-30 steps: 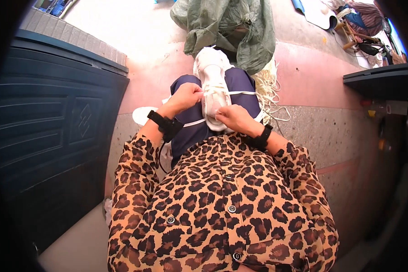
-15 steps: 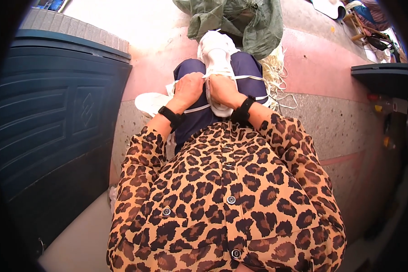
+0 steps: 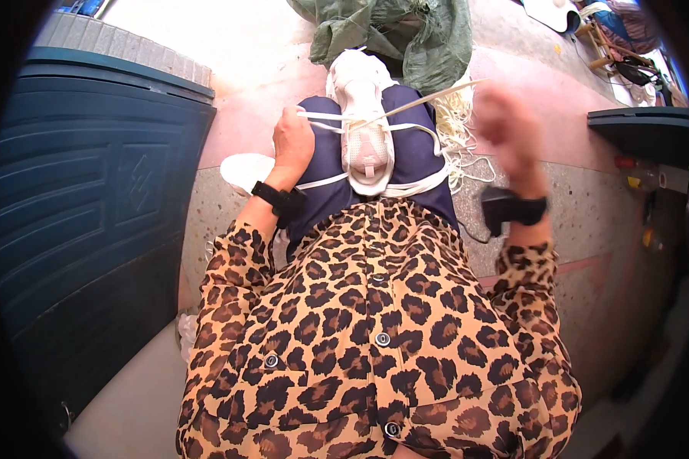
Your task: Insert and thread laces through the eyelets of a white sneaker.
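Note:
A white sneaker (image 3: 369, 149) rests between my knees, its heel toward me, with white laces running out to both sides. On its left, my left hand (image 3: 294, 144) is closed in a pinch on a flat white shoelace (image 3: 321, 115). My right hand (image 3: 511, 134), smeared by motion, is raised off to the right of the shoe. A second length of shoelace (image 3: 429, 98) stretches straight from the shoe up to its fingers. More loose lace loops across my dark blue trousers (image 3: 413, 157).
A heap of cream laces (image 3: 459, 134) lies by my right knee. Another white shoe (image 3: 245, 171) is on the floor at left. Beyond my knees is a green woven sack (image 3: 436, 46). A dark blue panelled door (image 3: 92, 176) stands on the left, a dark ledge (image 3: 639, 118) on the right.
My right hand has swung from the shoe out to the right, drawing a lace straight. My left hand has shifted slightly left and away from the shoe, uncovering its heel.

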A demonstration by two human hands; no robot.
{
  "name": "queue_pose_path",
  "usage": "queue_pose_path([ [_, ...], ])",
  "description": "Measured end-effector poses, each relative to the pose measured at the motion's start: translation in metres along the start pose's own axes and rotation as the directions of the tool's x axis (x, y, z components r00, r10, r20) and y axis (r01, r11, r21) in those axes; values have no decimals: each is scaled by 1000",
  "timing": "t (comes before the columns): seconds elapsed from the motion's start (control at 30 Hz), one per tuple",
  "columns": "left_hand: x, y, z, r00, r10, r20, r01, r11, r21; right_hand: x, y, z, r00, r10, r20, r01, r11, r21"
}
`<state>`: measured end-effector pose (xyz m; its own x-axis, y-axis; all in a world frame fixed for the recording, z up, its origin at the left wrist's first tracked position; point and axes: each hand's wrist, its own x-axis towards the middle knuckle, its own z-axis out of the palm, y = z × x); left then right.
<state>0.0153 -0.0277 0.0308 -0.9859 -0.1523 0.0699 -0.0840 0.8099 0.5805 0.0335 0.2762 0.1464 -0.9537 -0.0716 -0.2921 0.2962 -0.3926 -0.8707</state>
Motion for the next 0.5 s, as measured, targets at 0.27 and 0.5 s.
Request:
queue_pose_path([
  [0.27, 1, 9, 25, 949, 181, 256, -188, 982, 2, -65, -101, -49, 782, -553, 289, 341, 766, 545],
  [0.5, 16, 30, 17, 739, 154, 656, 70, 951, -302, -70, -98, -55, 758, -609, 232, 496, 770, 402],
])
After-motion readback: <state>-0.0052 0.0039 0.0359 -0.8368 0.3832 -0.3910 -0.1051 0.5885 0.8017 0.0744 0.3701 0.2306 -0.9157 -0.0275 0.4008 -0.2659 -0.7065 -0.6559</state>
